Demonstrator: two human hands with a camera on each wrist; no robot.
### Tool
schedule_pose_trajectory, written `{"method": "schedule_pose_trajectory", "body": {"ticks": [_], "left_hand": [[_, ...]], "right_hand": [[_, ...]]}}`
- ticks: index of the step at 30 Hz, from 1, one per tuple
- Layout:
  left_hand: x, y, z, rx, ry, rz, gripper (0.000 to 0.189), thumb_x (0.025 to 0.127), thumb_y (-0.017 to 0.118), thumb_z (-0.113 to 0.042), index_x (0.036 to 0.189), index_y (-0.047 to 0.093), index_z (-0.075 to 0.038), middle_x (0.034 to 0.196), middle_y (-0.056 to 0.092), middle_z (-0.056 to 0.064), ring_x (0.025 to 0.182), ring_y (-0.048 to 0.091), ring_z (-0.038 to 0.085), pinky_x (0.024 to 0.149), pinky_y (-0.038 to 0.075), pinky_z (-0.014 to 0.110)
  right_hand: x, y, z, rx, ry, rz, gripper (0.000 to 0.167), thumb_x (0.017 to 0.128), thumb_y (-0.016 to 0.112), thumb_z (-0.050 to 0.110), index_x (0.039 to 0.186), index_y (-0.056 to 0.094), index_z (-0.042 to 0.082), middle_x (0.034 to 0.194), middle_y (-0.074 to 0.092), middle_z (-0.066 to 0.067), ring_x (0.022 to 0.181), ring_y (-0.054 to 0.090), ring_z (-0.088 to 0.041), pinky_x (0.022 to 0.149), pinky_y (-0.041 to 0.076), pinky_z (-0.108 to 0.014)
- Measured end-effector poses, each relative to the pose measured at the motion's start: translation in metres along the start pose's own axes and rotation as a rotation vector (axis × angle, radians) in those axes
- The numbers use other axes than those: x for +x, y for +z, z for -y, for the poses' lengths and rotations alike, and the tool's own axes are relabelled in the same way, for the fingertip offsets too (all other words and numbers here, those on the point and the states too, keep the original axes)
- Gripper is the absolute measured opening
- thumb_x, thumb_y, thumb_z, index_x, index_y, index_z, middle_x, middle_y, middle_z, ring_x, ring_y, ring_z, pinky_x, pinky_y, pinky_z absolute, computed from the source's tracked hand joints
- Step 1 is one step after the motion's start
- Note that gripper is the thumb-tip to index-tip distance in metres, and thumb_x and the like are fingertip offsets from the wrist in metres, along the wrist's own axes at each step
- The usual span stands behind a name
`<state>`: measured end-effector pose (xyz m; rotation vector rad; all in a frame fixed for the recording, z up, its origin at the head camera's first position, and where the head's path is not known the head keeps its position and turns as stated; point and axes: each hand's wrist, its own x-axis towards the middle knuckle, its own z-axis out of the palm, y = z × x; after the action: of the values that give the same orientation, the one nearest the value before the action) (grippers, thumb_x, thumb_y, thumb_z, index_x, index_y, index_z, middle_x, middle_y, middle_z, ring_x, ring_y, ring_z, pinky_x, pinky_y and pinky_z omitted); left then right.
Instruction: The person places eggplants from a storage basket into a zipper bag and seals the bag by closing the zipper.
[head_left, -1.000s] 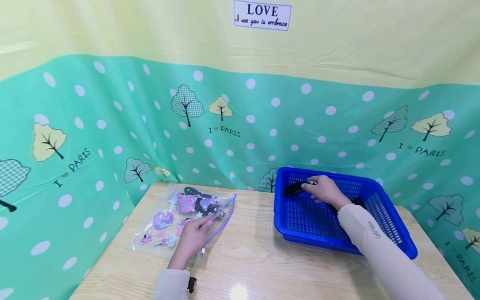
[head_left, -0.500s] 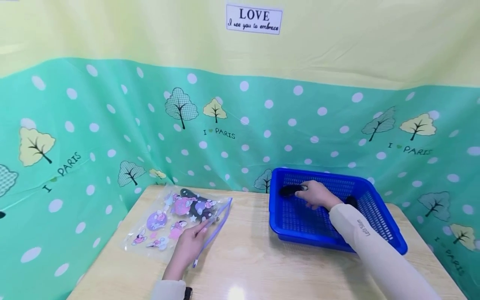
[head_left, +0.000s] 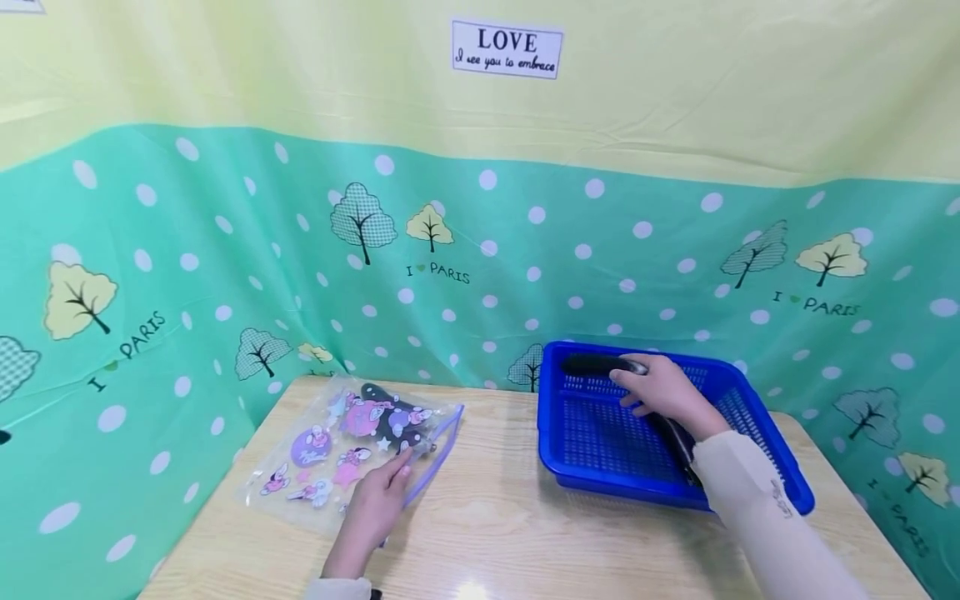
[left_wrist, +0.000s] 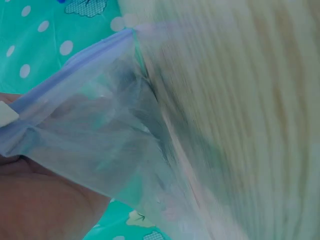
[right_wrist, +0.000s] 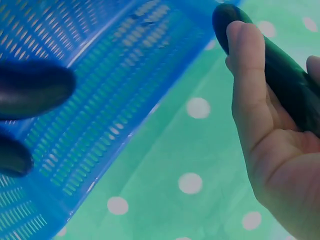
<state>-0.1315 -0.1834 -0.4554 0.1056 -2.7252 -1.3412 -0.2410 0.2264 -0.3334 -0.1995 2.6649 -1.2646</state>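
Note:
In the head view my right hand (head_left: 667, 396) grips a long, glossy, dark eggplant (head_left: 592, 365) over the blue basket (head_left: 555, 462). The right wrist view shows the thumb and fingers around this eggplant (right_wrist: 292, 80). Other dark eggplants (right_wrist: 35, 90) lie in the basket, partly behind my right hand and sleeve in the head view. At the left, my left hand (head_left: 375, 504) pinches the edge of a clear zip bag (head_left: 285, 500) printed with pink and purple cartoons. Dark, long eggplants (head_left: 386, 396) lie inside the bag. Its purple zip edge (left_wrist: 75, 62) crosses the left wrist view.
The wooden table (head_left: 480, 492) carries the bag at left and the basket at right, with bare wood between them. A green and yellow cloth (head_left: 450, 225) with trees and dots hangs behind and at both sides.
My right hand has lifted the eggplant from low in the basket to near its back rim. My left hand stays at the bag's mouth, shifted slightly nearer to me.

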Motion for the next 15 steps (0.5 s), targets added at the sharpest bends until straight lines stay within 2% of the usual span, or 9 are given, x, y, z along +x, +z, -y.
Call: {"method": "schedule_pose_trajectory", "body": {"ticks": [3, 6, 10, 13, 15], "left_hand": [[0.0, -0.001, 0.0, -0.003, 0.003, -0.003, 0.039, 0.105, 0.053, -0.015, 0.144, 0.056, -0.009, 0.144, 0.054, 0.018, 0.131, 0.049, 0.044, 0.101, 0.046, 0.058], [0.0, 0.0, 0.0, -0.009, 0.012, -0.001, 0.039, 0.105, 0.053, -0.015, 0.144, 0.056, -0.008, 0.144, 0.053, 0.018, 0.133, 0.047, 0.045, 0.108, 0.04, 0.06], [0.0, 0.001, -0.001, -0.017, 0.012, -0.002, 0.039, 0.106, 0.053, -0.015, 0.144, 0.055, -0.008, 0.145, 0.052, 0.018, 0.135, 0.045, 0.045, 0.11, 0.036, 0.06], [0.001, 0.002, -0.001, -0.027, 0.008, -0.002, 0.04, 0.106, 0.052, -0.015, 0.145, 0.055, -0.009, 0.145, 0.052, 0.018, 0.135, 0.046, 0.043, 0.104, 0.044, 0.056], [0.002, 0.002, 0.0, -0.03, 0.002, -0.005, 0.04, 0.106, 0.052, -0.016, 0.145, 0.055, -0.01, 0.145, 0.052, 0.018, 0.129, 0.052, 0.041, 0.097, 0.047, 0.052]], "right_hand": [[-0.017, 0.002, 0.003, 0.076, -0.042, -0.031, 0.07, 0.104, 0.059, 0.033, 0.153, 0.032, -0.008, 0.135, 0.054, -0.035, 0.097, 0.071, -0.038, 0.071, 0.063, -0.042], [-0.031, 0.008, 0.006, 0.154, -0.077, -0.049, 0.071, 0.104, 0.06, 0.035, 0.154, 0.031, -0.006, 0.134, 0.056, -0.034, 0.095, 0.072, -0.036, 0.072, 0.062, -0.043], [-0.045, 0.021, 0.011, 0.259, -0.122, -0.062, 0.065, 0.103, 0.061, 0.034, 0.152, 0.039, -0.003, 0.133, 0.058, -0.031, 0.089, 0.073, -0.034, 0.069, 0.063, -0.043], [-0.052, 0.035, 0.014, 0.343, -0.149, -0.06, 0.058, 0.103, 0.061, 0.032, 0.149, 0.045, 0.0, 0.133, 0.058, -0.029, 0.084, 0.073, -0.033, 0.066, 0.063, -0.044], [-0.056, 0.047, 0.016, 0.397, -0.162, -0.051, 0.055, 0.103, 0.061, 0.03, 0.148, 0.048, 0.0, 0.131, 0.057, -0.03, 0.081, 0.073, -0.034, 0.063, 0.062, -0.045]]}}
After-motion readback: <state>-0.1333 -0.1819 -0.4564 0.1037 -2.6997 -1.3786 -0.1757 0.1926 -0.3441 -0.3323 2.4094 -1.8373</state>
